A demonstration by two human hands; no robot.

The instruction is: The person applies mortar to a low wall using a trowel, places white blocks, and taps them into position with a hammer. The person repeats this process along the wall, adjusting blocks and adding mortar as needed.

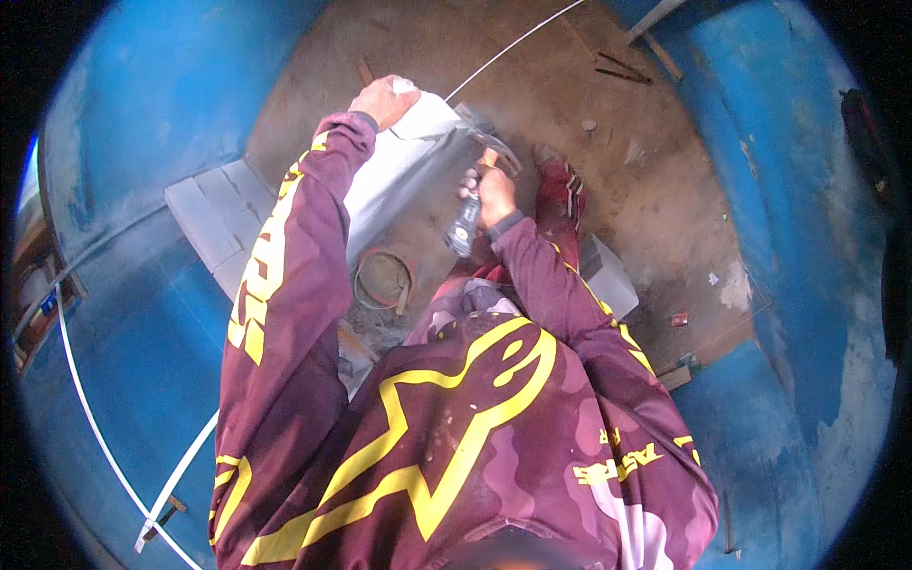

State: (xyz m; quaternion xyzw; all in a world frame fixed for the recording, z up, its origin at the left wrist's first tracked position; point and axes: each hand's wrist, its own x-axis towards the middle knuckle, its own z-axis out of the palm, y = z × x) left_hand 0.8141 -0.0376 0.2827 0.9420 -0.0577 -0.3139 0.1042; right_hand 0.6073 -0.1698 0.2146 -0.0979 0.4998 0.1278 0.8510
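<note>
From my distant seat, I take the long white block (385, 185) as landmark. Nearest to my camera is the maroon jersey (456, 399), on the near side of this block. To the right of the block, the right hand (496, 198) is wrapped around what seems to be an angle grinder (463, 231), whose working end is turned toward the block's far right end. Whether the tool touches the block there, I cannot tell. The left hand (385, 102) is curled over the far end of the block and holds it, although strong light hides some details.

I judge that the step in hand is cutting or grinding this block, with one hand steadying it. In my opinion, the next move calls for a firm left hold, fingers away from the tool, and a slow, even pass.

Left of the block are more white blocks (218, 214); well apart on its right stands a blue wall (774, 104).
</note>
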